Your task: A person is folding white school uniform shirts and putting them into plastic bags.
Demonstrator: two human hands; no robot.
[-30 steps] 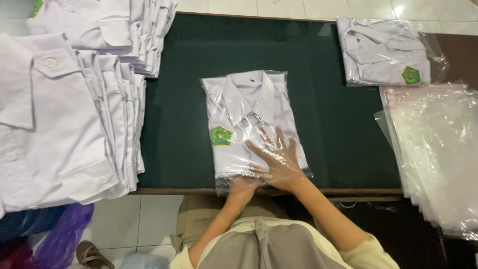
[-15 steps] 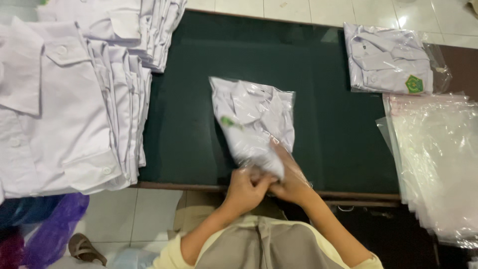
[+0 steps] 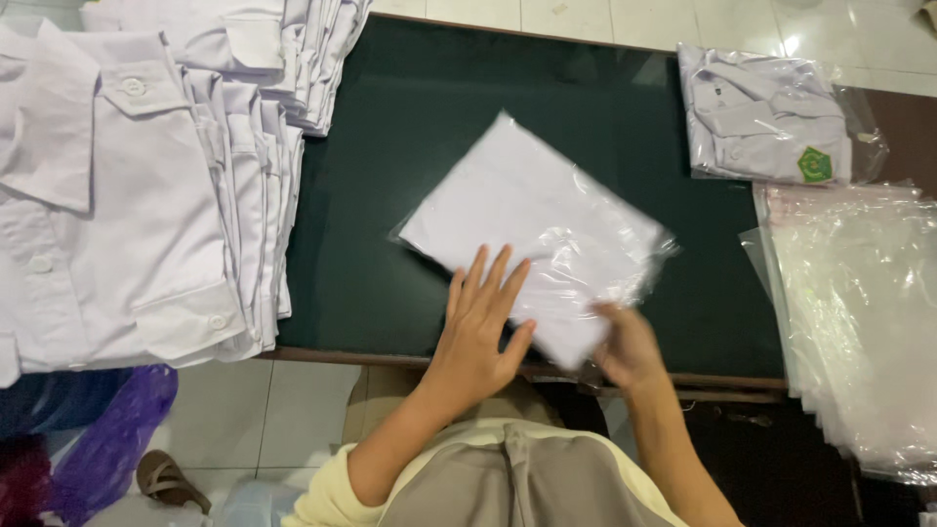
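both hands (image 3: 478, 327) press bagged shirt (image 3: 532, 234) on table (image 3: 371, 195)

A: Bagged shirts on bench (image 3: 390, 146)?
B: Two. One face down (image 3: 532, 229), one face up at far corner (image 3: 766, 117).
A: Stacks of unbagged shirts?
B: Two: near (image 3: 127, 205), far (image 3: 264, 49). Shirts per stack uncountable.
A: Empty bags?
B: One pile (image 3: 859, 312), number unclear.
A: Hands?
B: Two: left (image 3: 478, 327), right (image 3: 630, 346).

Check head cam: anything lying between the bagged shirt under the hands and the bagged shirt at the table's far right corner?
Nothing. In the head view only bare dark green table top separates the bagged shirt under the hands from the far-right bagged shirt.
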